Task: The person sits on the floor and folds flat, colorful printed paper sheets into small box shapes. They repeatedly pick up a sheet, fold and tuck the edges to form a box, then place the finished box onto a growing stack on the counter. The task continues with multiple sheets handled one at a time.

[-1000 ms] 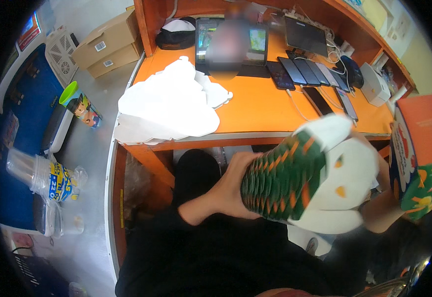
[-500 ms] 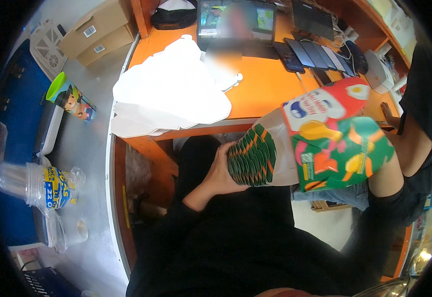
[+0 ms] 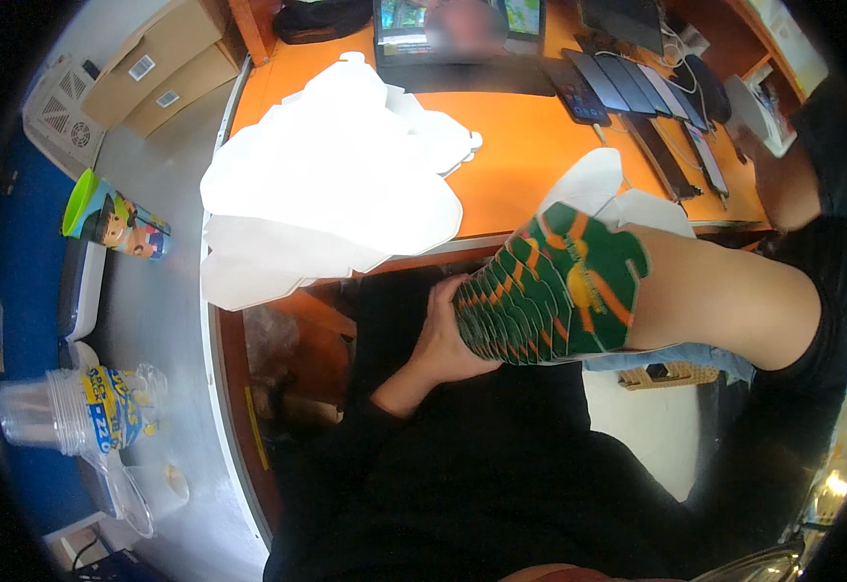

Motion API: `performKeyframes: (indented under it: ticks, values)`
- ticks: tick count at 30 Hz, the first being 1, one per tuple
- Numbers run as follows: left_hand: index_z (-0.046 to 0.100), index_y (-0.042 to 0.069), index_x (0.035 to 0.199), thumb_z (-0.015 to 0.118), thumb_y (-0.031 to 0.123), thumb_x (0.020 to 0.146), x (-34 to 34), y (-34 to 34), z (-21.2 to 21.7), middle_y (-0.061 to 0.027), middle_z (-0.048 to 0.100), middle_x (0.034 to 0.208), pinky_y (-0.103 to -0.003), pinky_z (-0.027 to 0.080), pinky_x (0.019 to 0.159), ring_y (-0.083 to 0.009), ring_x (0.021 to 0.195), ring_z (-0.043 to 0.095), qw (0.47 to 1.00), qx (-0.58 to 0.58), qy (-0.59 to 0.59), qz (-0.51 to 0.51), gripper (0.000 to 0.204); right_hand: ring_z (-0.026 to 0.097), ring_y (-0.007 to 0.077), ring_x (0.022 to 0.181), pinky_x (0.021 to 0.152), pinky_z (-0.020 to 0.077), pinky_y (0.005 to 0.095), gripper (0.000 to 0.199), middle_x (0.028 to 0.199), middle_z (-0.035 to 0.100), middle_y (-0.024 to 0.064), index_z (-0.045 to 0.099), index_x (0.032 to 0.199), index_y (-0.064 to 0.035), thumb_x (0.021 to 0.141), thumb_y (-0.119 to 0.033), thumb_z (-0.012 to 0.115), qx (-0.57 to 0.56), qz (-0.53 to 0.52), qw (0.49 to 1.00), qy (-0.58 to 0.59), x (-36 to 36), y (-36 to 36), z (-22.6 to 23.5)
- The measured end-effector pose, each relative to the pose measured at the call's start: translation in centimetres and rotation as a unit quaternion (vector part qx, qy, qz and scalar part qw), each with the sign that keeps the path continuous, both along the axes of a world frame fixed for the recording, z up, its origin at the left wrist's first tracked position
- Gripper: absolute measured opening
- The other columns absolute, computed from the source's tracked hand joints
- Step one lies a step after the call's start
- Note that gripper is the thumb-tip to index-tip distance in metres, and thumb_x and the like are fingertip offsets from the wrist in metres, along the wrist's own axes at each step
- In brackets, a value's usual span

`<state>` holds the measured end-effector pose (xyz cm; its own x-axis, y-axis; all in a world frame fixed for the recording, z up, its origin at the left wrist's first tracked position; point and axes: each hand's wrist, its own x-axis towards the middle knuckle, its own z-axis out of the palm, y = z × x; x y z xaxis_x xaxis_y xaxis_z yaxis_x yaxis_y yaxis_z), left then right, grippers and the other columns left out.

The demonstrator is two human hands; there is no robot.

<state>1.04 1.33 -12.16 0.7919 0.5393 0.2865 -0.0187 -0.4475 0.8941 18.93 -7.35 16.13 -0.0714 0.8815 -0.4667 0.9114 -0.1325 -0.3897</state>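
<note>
Left hand (image 3: 443,339) curled round carton stack (image 3: 525,303), long axis rising rightward; right hand hidden, grip unclear

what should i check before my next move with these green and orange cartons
1. Left hand grips the nested carton stack: ok, wrapped around its left end.
2. Right hand placed where you want it: cannot tell, it is hidden behind the stack; only the right forearm shows.
3. Cartons nested together: ok, their green and orange edges overlap in rows.
4. White carton blanks fully on the orange desk: cannot tell, they reach its front edge and cover it.
5. Row of smartphones apart from the blanks: ok, bare desktop lies between.
</note>
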Motion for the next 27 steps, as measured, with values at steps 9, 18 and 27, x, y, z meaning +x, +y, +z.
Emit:
performKeyframes:
  ticks: [9, 18, 27]
  values:
    - [0.023, 0.002, 0.139, 0.094, 0.029, 0.051, 0.4, 0.2, -1.0, -0.0242, 0.036, 0.132, -0.049, 0.036, 0.107, -0.0394, 0.127, 0.041, 0.999, -0.03, 0.001, -0.009, 0.117, 0.067, 0.0291, 0.094, 0.079, 0.0544, 0.0399, 0.055, 0.105, 0.065, 0.0182, 0.061, 0.117, -0.004, 0.077, -0.039, 0.075, 0.014, 0.053, 0.996, -0.074, 0.4, 0.4, -9.1]
    - [0.014, 0.003, 0.143, 0.096, 0.028, 0.05, -0.3, 2.5, -2.6, -0.0218, 0.031, 0.144, -0.047, 0.032, 0.113, -0.0338, 0.136, 0.035, 0.985, -0.137, -0.016, -0.1, 0.127, 0.067, 0.0252, 0.083, 0.076, 0.0524, 0.0335, 0.025, 0.095, 0.069, 0.0131, 0.063, 0.109, -0.0035, 0.092, -0.021, 0.062, 0.192, -0.015, 0.98, 0.058, -2.1, 2.0, 1.7]
    - [0.011, 0.003, 0.148, 0.095, 0.036, 0.051, 0.3, 2.1, -2.0, -0.0205, 0.029, 0.146, -0.047, 0.027, 0.115, -0.0328, 0.138, 0.031, 0.984, -0.135, -0.063, -0.1, 0.133, 0.067, 0.0182, 0.083, 0.073, 0.0519, 0.0277, 0.016, 0.094, 0.07, 0.0091, 0.071, 0.096, -0.0016, 0.089, -0.016, 0.067, 0.452, -0.037, 0.883, 0.12, -0.5, 1.3, 0.6]
